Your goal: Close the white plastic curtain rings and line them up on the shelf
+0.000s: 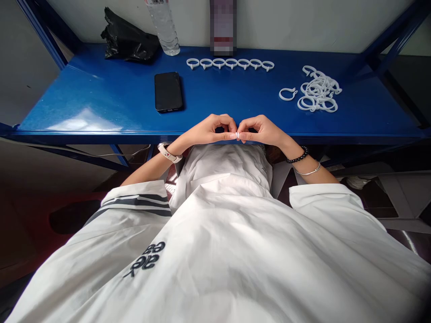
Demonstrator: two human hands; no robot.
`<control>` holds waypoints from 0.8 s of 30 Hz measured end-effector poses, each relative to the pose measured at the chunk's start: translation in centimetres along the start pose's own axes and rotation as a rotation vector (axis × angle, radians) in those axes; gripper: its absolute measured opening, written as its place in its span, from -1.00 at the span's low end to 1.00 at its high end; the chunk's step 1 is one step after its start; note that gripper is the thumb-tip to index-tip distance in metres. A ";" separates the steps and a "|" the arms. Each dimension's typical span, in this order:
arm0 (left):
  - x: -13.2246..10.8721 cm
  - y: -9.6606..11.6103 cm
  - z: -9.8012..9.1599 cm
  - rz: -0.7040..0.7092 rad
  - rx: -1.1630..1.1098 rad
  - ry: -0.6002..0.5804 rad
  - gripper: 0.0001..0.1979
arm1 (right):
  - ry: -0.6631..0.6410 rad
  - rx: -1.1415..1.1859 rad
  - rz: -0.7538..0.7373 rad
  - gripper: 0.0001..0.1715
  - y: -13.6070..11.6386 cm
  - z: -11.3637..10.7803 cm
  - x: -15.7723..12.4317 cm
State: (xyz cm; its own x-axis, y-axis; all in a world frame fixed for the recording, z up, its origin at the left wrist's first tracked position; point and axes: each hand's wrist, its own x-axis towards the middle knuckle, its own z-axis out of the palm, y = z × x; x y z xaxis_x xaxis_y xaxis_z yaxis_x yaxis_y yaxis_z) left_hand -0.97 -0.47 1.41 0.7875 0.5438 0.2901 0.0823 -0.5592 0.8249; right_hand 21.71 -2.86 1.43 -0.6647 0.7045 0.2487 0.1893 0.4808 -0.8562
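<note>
At the table's front edge, my left hand (217,128) and my right hand (261,128) meet fingertip to fingertip. Both are closed in a pinch on a small white plastic piece (237,135), seemingly a curtain ring like the others nearby; the fingers hide most of it. Beyond my hands, several white curtain rings (231,64) stand in a neat row, each with a small tab facing me. A tangled heap of white rings (318,89) lies to the right, with a single open ring (287,94) just left of it.
On the blue metal table (117,94) lies a black phone (168,92), left of my hands. Along the back are a crumpled black plastic bag (129,40), a clear water bottle (164,27) and a blurred upright box (223,27). A wall stands behind; blue posts rise at both ends.
</note>
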 end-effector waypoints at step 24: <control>-0.1 0.4 -0.2 -0.053 -0.024 -0.045 -0.46 | 0.005 -0.022 -0.021 -0.42 -0.3 0.3 0.0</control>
State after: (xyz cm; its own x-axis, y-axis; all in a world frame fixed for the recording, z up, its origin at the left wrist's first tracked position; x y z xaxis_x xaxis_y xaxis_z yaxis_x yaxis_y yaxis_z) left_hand -1.12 -0.61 1.84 0.8090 0.5432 0.2245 0.1102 -0.5154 0.8499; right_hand 21.45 -3.16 1.54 -0.6654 0.6965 0.2687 0.1912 0.5069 -0.8405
